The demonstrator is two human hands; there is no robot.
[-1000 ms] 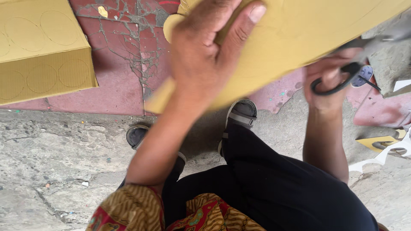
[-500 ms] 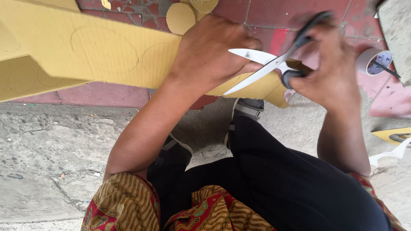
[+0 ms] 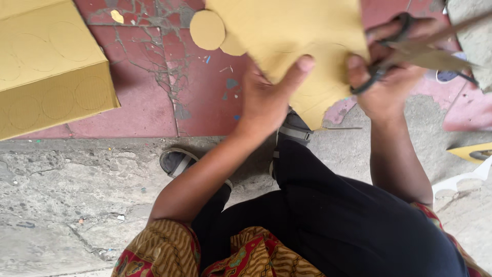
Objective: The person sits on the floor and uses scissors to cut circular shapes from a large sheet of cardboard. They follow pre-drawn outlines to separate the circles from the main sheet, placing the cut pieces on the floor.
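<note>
Head camera: left hand (image 3: 266,100) pinches the yellow cardboard sheet (image 3: 287,36) (held above the red tiled floor (image 3: 205,92)), while right hand (image 3: 389,82) clenches black-handled scissors (image 3: 410,48) at its edge.

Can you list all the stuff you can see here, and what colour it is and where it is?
cardboard sheet: one, yellow-tan, held up at top centre
scissors: one pair, dark handles, at the sheet's right edge
cardboard box: one, yellow-tan with circles drawn on it, top left on the floor
cut-out disc: one clear, a second partly hidden beside it, tan, on the red tiles
red tiles: cracked, top half
concrete ground: grey, lower half
sandals: two, dark, below the sheet
trousers: dark, bottom centre
patterned sleeves: red and brown, bottom
left hand: gripping the sheet
right hand: in the scissors' handles
</note>
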